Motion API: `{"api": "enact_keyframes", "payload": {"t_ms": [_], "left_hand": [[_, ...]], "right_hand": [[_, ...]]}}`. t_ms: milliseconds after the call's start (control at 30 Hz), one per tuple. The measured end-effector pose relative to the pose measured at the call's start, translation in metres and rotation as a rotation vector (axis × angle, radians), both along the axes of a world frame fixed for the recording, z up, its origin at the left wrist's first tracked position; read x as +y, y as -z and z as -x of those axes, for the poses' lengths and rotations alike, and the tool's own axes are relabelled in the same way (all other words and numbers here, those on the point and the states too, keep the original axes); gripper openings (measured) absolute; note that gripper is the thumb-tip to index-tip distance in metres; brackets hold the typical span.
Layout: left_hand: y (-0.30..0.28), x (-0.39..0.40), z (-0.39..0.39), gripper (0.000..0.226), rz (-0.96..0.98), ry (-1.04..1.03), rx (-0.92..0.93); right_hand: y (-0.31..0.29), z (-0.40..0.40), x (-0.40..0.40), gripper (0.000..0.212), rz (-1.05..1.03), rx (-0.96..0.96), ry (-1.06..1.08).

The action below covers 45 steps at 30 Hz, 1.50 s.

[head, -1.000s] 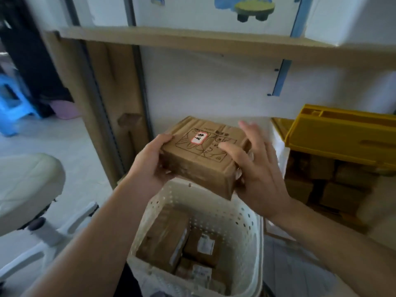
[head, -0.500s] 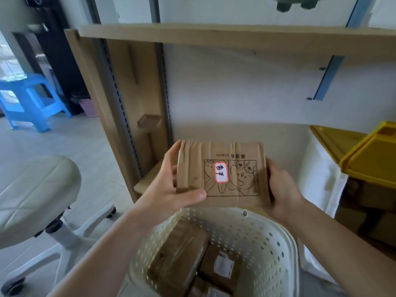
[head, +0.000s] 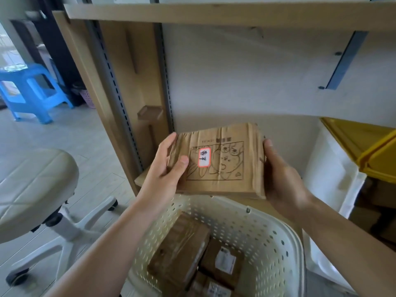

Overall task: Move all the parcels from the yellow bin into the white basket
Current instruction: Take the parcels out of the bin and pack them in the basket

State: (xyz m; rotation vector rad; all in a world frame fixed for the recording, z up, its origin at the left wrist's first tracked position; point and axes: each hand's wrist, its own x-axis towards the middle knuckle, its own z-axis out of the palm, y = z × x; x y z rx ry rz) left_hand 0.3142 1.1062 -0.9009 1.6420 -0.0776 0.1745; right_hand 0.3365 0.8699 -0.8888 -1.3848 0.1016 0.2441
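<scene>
A blue stool (head: 32, 91) and a cream chair (head: 32, 189) are seen at far left; the brown parcel (head: 222, 163) is gripped at its left edge by the left hand (head: 165, 170), thumb laid on top, and clasped at its right edge by the right hand (head: 280, 179); it is held above the white basket (head: 278, 243), where other parcels (head: 182, 249) lie; the yellow bin (head: 368, 146) is seen at far right.

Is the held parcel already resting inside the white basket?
No, both hands hold the parcel in the air above the basket rim.

head cam, fwd-down, close over basket (head: 287, 249)
</scene>
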Motion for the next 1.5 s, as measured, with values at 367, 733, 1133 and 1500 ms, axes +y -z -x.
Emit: {"api": "enact_keyframes", "payload": {"t_ms": [367, 733, 1133, 1500], "left_hand": [[0.007, -0.044, 0.003, 0.035, 0.186, 0.064, 0.096], [0.009, -0.054, 0.02, 0.087, -0.25, 0.091, -0.178], [0.006, -0.059, 0.025, 0.104, -0.207, 0.236, -0.153], [0.01, -0.067, 0.025, 0.102, -0.526, -0.08, -0.341]], "right_hand": [[-0.001, 0.024, 0.005, 0.061, -0.033, -0.122, -0.041], [0.008, 0.02, -0.006, 0.047, -0.237, -0.073, -0.032], [0.005, 0.025, -0.001, 0.015, 0.038, -0.25, 0.066], [0.009, 0.028, 0.0, 0.047, 0.06, -0.217, 0.057]]}}
